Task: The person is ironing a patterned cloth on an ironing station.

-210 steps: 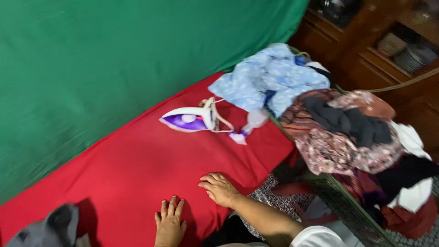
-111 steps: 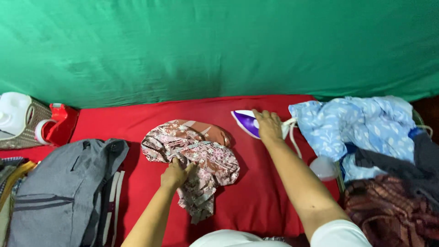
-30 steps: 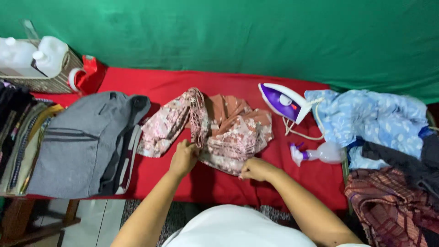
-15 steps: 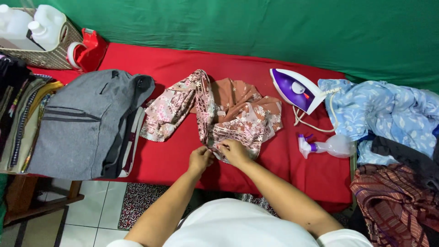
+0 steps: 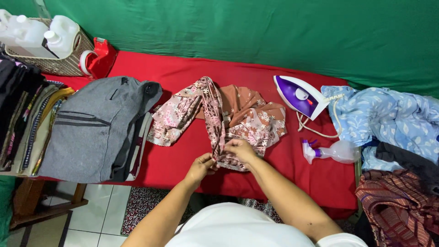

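Floral garment (image 5: 219, 116) bunched mid red board (image 5: 183, 160), near hem pinched by left hand (image 5: 201, 167) and right hand (image 5: 240, 150); loose folds may crease, sleeve could snag iron (image 5: 299, 96) cord

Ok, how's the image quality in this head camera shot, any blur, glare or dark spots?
Head view: even, soft light and sharp focus on both hands, left hand and right hand, at the floral garment; no strong glare, only a faint sheen on the iron; the dark clothes at the left edge lose detail; slight wide-angle bend towards the edges.
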